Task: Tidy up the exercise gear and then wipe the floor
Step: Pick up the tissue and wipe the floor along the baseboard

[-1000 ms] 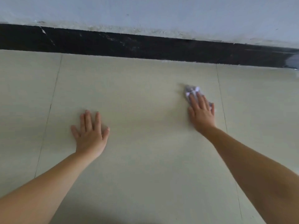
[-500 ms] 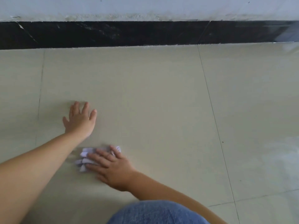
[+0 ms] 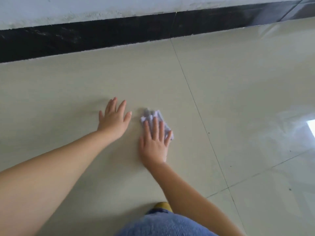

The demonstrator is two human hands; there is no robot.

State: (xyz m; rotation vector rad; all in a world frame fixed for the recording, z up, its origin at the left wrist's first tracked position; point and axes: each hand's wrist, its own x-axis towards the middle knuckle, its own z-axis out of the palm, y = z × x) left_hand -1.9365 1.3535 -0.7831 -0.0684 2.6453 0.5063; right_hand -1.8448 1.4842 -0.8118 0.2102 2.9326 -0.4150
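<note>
A crumpled white cloth (image 3: 153, 114) lies on the beige tiled floor (image 3: 85, 82). My right hand (image 3: 156, 140) presses flat on it with straight fingers, so most of the cloth is hidden and only its far edge and right side show. My left hand (image 3: 114, 118) lies flat on the bare tile just to the left of the cloth, fingers spread, holding nothing. No exercise gear is in view.
A black skirting strip (image 3: 102, 36) runs along the foot of a pale wall (image 3: 85, 7) at the back. My knee in blue denim (image 3: 163, 223) is at the bottom edge. Glossy tiles with a bright reflection (image 3: 272, 133) stretch to the right.
My right hand slid the cloth from in front of my left wrist out to the right of my left hand. The left hand stayed planted on the tile while the view shifted.
</note>
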